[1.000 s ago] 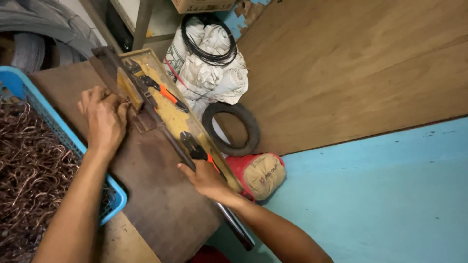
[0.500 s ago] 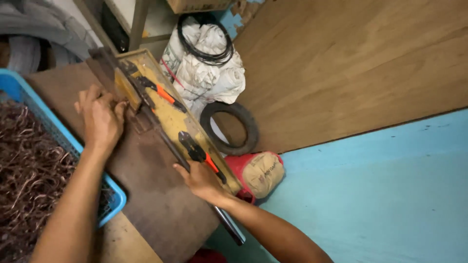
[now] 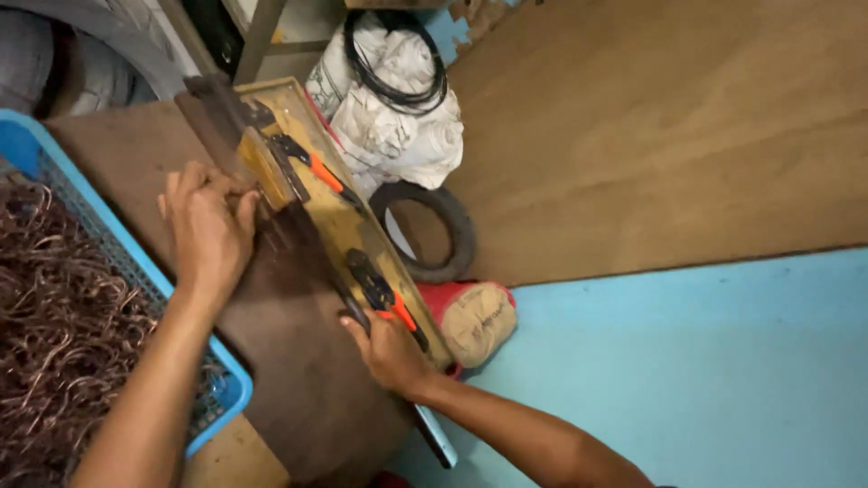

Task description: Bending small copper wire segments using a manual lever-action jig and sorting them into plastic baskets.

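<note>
**Both hands steadying work at a long wooden jig**

Left hand point(image 3: 210, 230) lies palm-down at the upper end of the dark board point(image 3: 298, 361), fingers curled over something small beside the yellow block point(image 3: 262, 167); what the grip closes on is hidden under the knuckles, so I cannot tell whether it grasps anything. Right hand point(image 3: 387, 348) sits lower down, fingers wrapped around a dark bar or handle point(image 3: 354, 307) at the edge of the wooden tray point(image 3: 339, 221). That grip looks clenched on it.

Judgement: done well, this step wants the left palm pressing flat to stop any shift while the right hand works the bar in line with the tray, fingertips kept off the metal edge.

2 orange-handled pliers point(image 3: 316, 167) and point(image 3: 384, 294) rest in the tray, apart from either hand.

Surface: worn brown bench point(image 3: 117, 154), scuffed. A blue basket point(image 3: 194, 334) heaped with copper-coloured wire scraps point(image 3: 59, 316) stands at the left, just beside the forearm.

Room: pale blue floor point(image 3: 678, 361), a brown plywood sheet point(image 3: 651, 136), a small black tyre point(image 3: 448, 226), a white sack point(image 3: 398, 117) with black cable coiled on top, and a red-and-tan bag point(image 3: 479, 316).
</note>
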